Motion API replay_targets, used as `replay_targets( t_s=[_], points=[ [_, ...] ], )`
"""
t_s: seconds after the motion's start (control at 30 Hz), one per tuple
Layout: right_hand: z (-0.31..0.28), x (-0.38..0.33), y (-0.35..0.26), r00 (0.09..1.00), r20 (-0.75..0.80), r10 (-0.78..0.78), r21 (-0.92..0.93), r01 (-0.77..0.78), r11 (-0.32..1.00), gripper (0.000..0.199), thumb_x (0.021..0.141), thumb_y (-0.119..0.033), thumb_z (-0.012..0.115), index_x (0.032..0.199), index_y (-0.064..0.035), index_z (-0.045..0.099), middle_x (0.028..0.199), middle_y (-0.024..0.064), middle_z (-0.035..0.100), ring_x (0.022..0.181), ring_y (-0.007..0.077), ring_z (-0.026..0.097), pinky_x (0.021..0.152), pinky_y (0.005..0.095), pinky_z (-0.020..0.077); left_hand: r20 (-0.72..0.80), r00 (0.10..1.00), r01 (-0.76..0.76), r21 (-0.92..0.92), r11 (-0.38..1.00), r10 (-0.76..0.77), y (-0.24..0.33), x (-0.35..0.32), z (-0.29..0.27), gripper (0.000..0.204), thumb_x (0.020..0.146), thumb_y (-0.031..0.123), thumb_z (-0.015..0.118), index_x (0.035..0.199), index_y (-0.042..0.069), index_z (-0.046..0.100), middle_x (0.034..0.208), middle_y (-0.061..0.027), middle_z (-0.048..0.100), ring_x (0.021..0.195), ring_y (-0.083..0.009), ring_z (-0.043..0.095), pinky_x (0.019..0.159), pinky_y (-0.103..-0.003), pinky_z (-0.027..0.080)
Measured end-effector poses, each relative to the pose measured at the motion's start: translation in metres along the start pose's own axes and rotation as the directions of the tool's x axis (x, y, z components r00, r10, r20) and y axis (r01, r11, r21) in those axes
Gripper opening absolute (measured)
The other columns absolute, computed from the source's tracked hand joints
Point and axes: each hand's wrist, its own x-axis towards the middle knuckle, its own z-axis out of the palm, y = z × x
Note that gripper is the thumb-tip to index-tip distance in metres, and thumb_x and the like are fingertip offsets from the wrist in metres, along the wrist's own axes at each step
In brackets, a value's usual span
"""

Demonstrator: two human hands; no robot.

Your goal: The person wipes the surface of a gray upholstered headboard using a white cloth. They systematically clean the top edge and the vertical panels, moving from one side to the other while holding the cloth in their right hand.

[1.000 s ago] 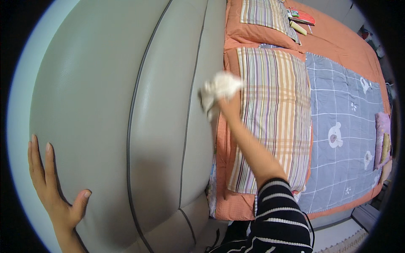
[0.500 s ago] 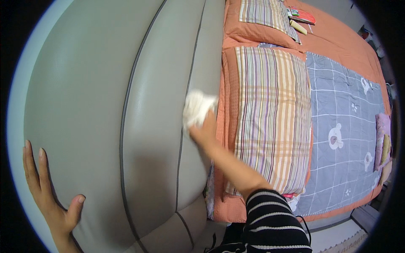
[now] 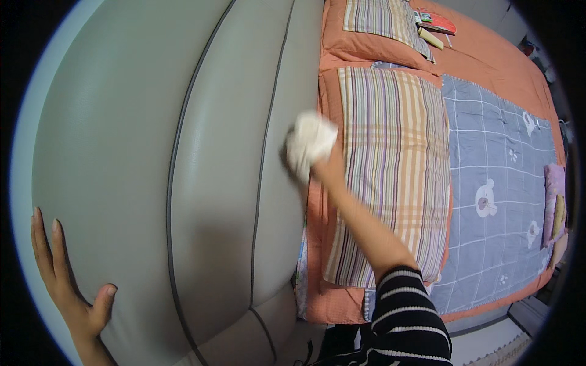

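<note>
Cloth (image 3: pixel 310 141): cream-white, crumpled, blurred
Right hand (image 3: pixel 328 167): grasping the cloth
Left hand (image 3: pixel 74 303): released, fingers spread on smooth grey headboard (image 3: pixel 116 140)

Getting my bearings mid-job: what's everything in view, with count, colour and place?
Padded leather-like headboard: one, grey-green with dark piping, left half
Crumpled cloth: one, cream, centre, over the headboard's right edge
Plump fabric pillows: two, orange, right of the headboard
Rectangular striped covers: two, multicoloured, on the pillows
Fabric bedsheet: one visible, orange, upper right
Rectangular blanket: one, grey with white lines, right
Flat object: one, red, upper right
Stubby cylinder: one, pale yellow, beside the red object
Fabric bundle: one, purple, far right
Striped sleeve: one, black and white, lower right
Left hand: one, bare, spread against the headboard
Right hand: one, bare, grip closed on the cloth
</note>
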Motion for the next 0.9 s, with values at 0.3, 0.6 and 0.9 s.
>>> replay_targets(
  t_s=[0.3, 0.6, 0.9],
  points=[
    [0.081, 0.155, 0.034, 0.973, -0.216, -0.085, -0.369, -0.001, 0.929, 0.048, 0.078, -0.033, 0.066, 0.116, -0.0034, 0.062, 0.117, 0.0231, 0.059, 0.118, 0.0383, 0.050, 0.099, 0.0447, 0.0385, 0.063, 0.998, 0.004, 0.062, 0.998, -0.008, -0.001, -0.003, 0.003, 0.096, 0.071, 0.077, 0.052, 0.147, 0.022, 0.034, 0.154, -0.0166, 0.023, 0.141, -0.0386, 0.026, 0.107, -0.062, 0.029],
    [0.048, -0.079, -0.027, 0.988, -0.001, -0.155, -0.143, 0.154, 0.978, 0.033, 0.085, -0.011, 0.058, 0.117, -0.0025, 0.057, 0.116, 0.0185, 0.059, 0.111, 0.0370, 0.054, 0.094, 0.0452, 0.0421, 0.039, 0.999, 0.012, 0.029, 0.999, -0.013, 0.001, 0.001, -0.002, 0.095, 0.071, 0.078, 0.051, 0.147, 0.023, 0.036, 0.154, -0.0159, 0.024, 0.141, -0.0377, 0.024, 0.108, -0.061, 0.028],
    [-0.029, -0.275, -0.072, 0.655, 0.657, 0.373, 0.107, -0.571, 0.814, 0.064, 0.073, -0.007, 0.068, 0.132, -0.0031, 0.042, 0.127, 0.0194, 0.047, 0.126, 0.0344, 0.043, 0.108, 0.0404, 0.0317, 0.002, 1.000, -0.015, 0.048, 0.999, 0.015, -0.002, 0.000, 0.004, 0.095, 0.072, 0.080, 0.048, 0.147, 0.023, 0.036, 0.154, -0.0155, 0.025, 0.141, -0.0376, 0.025, 0.107, -0.062, 0.029]
  ],
)
